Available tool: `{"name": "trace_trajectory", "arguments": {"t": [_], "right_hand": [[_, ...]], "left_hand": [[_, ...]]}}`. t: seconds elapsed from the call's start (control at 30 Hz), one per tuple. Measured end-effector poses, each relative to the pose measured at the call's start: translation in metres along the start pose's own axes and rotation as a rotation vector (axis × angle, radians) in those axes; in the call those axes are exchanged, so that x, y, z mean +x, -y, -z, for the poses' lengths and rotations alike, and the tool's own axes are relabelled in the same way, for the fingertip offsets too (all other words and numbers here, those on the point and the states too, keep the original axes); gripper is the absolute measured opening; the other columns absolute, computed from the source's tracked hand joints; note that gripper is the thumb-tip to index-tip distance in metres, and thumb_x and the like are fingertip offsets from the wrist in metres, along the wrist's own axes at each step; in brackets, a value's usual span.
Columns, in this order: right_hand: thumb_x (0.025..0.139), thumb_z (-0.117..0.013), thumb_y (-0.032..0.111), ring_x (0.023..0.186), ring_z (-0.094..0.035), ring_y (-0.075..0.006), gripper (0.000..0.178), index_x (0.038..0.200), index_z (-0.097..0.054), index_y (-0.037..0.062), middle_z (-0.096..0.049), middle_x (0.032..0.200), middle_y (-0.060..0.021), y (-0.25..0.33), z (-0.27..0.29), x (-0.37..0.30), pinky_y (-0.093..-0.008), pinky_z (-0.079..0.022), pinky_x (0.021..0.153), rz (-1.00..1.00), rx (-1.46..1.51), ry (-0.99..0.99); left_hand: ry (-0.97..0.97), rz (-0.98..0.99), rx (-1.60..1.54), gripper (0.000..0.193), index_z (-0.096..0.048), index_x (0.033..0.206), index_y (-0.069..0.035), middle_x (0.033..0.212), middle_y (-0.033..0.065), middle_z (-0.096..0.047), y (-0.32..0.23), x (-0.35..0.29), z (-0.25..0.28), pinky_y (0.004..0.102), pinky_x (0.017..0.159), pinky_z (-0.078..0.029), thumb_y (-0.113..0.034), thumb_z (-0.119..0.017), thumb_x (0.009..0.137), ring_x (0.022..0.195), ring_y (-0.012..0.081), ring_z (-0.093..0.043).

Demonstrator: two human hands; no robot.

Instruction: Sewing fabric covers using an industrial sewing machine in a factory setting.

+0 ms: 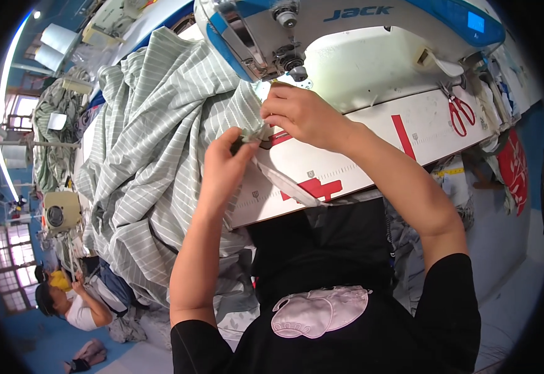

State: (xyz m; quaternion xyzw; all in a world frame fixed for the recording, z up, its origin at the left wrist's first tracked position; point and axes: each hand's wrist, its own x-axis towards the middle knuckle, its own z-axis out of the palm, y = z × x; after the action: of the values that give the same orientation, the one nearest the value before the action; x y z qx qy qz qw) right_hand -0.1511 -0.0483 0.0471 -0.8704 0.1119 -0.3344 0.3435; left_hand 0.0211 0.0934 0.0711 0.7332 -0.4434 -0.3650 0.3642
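Note:
A large heap of grey-green fabric with white stripes (166,106) covers the left of the sewing table, its edge running up to the sewing machine's needle area (294,62). My left hand (225,159) pinches a bunched edge of this fabric between thumb and fingers. Close beside it, just below the machine head, my right hand (303,118) is closed in a pinch at the same edge; its fingertips are partly hidden. From between the hands a narrow white strip (287,184) trails down toward the table's front edge.
Red-handled scissors (458,115) lie on the table at the right, near folded cloth (490,100). Red tape (403,137) and ruler marks are on the tabletop. The blue-and-white sewing machine (372,19) stands across the back. Another person (82,308) sits at far left.

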Motion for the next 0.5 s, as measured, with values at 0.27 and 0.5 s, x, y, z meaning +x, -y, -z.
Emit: {"name": "trace_trajectory", "arguments": {"t": [0.27, 0.5], "right_hand": [[0.091, -0.065, 0.009, 0.082, -0.062, -0.0303, 0.008, 0.096, -0.062, 0.0035, -0.060, 0.089, -0.0106, -0.002, -0.003, -0.001, -0.0389, -0.051, 0.072, 0.071, -0.060, -0.078], [0.089, -0.061, 0.002, 0.078, -0.063, -0.0347, 0.007, 0.095, -0.062, 0.0032, -0.061, 0.085, -0.0128, -0.003, -0.007, -0.002, -0.0412, -0.053, 0.070, 0.041, -0.330, -0.109]], "left_hand": [[0.070, 0.063, -0.241, 0.021, -0.067, 0.085, -0.001, 0.073, -0.0095, -0.050, 0.003, 0.008, 0.012, 0.0241, 0.058, -0.030, -0.014, -0.063, 0.101, 0.067, 0.0028, -0.036], [0.113, 0.040, -0.254, 0.021, -0.068, 0.086, -0.001, 0.074, -0.0091, -0.053, 0.007, 0.009, 0.018, 0.0230, 0.061, -0.032, -0.016, -0.063, 0.101, 0.069, 0.0025, -0.040]]}}
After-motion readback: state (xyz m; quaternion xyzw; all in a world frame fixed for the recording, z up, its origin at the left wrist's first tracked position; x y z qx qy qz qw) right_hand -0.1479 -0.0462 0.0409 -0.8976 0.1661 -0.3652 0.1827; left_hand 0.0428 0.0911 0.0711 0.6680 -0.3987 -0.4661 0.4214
